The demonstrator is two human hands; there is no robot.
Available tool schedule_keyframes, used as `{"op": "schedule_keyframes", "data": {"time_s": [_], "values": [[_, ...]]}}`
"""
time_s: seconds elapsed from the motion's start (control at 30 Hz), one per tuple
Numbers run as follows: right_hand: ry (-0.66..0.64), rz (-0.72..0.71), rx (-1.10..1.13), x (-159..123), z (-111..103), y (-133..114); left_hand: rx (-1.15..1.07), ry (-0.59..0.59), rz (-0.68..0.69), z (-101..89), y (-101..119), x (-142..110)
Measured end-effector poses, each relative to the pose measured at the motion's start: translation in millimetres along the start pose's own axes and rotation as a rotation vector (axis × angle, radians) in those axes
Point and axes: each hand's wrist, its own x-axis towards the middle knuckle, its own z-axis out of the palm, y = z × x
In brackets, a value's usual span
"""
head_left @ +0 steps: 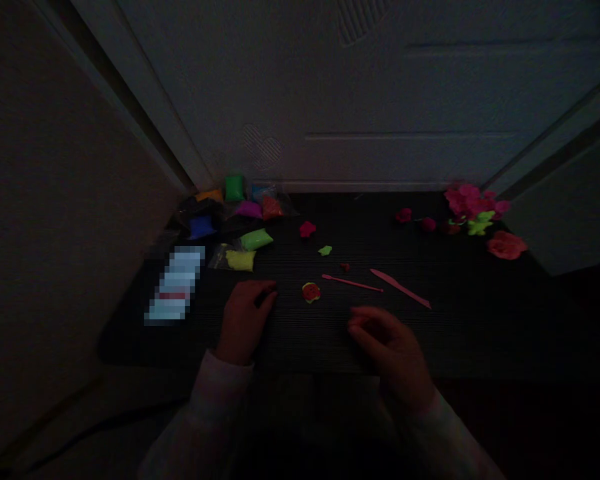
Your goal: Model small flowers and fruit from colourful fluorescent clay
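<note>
The scene is very dark. My left hand [243, 319] rests on a dark mat [480, 333] with its fingers curled loosely, nothing visible in them. Just right of it lies a small round red and yellow clay piece [311, 292]. My right hand [387, 350] hovers low over the mat with its fingers bent and close together; whether they hold anything is too dark to tell. Beyond it lie a thin pink stick tool [353, 283] and a pink knife-shaped tool [400, 288]. A small green clay bit [325, 251] and a red clay lump [307, 229] sit farther back.
Several small bags of coloured clay [235, 217] are piled at the mat's back left, beside a flat blurred card [175, 285]. Pink clay flowers with a green piece [473, 208] and another pink flower [507, 245] lie at the back right. A white door [380, 100] stands right behind the mat.
</note>
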Motion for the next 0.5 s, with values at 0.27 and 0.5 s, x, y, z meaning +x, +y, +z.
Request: {"op": "schedule_keyframes", "data": {"time_s": [0.27, 0.5], "values": [[-0.010, 0.014, -0.129, 2.4, -3.4, -1.0, 0.018, 0.010, 0.011, 0.7, -1.7, 0.3], [-0.009, 0.011, 0.048, 0.9, -3.5, -1.4, 0.036, 0.015, 0.041, 0.8, -0.3, -0.7]]}}
